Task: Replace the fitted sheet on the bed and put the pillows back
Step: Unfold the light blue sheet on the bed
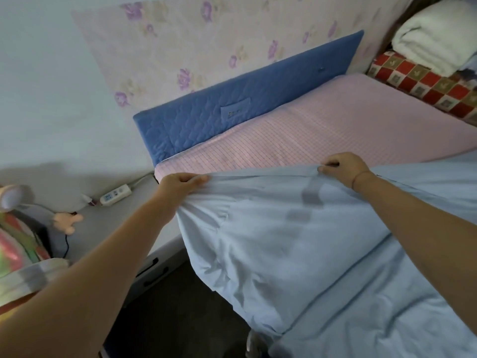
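Bed [335,120] with a pink checked top, blue quilted headboard [232,99] at the wall end. A light-blue sheet [322,241] covers the near part, rumpled and hanging off the side. Far right edge: red checked bedding [423,86], folded white blanket [436,37] on it.

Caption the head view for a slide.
Both hands grip the blue sheet's edge, drawing it over the pink mattress toward the headboard.
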`<act>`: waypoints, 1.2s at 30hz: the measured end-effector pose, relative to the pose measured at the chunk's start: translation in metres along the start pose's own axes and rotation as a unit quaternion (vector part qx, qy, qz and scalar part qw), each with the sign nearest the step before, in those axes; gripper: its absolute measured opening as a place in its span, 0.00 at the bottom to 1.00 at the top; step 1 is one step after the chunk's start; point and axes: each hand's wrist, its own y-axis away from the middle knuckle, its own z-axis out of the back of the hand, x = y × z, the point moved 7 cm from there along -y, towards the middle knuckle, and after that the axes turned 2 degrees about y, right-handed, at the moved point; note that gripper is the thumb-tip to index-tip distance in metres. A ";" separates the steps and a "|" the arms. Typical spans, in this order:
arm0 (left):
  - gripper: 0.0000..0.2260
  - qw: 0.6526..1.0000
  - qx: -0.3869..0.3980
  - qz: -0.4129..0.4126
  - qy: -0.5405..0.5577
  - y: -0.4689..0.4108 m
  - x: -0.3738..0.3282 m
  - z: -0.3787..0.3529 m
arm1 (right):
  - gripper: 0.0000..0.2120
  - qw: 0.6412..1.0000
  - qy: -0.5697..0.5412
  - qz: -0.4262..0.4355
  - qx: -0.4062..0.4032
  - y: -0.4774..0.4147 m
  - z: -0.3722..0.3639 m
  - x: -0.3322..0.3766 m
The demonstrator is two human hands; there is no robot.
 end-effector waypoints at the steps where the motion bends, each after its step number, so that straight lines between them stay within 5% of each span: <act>1: 0.04 1.000 0.000 0.009 0.001 -0.001 0.004 -0.003 | 0.03 1.000 -0.009 -0.008 0.000 0.001 -0.001 -0.006; 8: 0.05 0.995 0.069 0.049 -0.057 0.013 0.044 -0.064 | 0.09 0.987 -0.110 -0.106 -0.055 0.090 -0.026 -0.109; 12: 0.06 0.976 0.169 0.054 -0.125 0.044 0.075 -0.135 | 0.13 0.952 -0.169 -0.249 -0.063 0.199 -0.068 -0.202; 24: 0.09 0.830 0.458 0.010 -0.317 0.186 0.175 -0.327 | 0.23 0.799 -0.264 -0.525 -0.129 0.480 -0.129 -0.354; 31: 0.14 0.767 0.515 -0.022 -0.383 0.260 0.237 -0.396 | 0.28 0.761 -0.283 -0.575 -0.101 0.568 -0.165 -0.396; 36: 0.22 0.785 0.449 -0.075 -0.421 0.285 0.268 -0.425 | 0.30 0.747 -0.310 -0.581 -0.087 0.597 -0.191 -0.415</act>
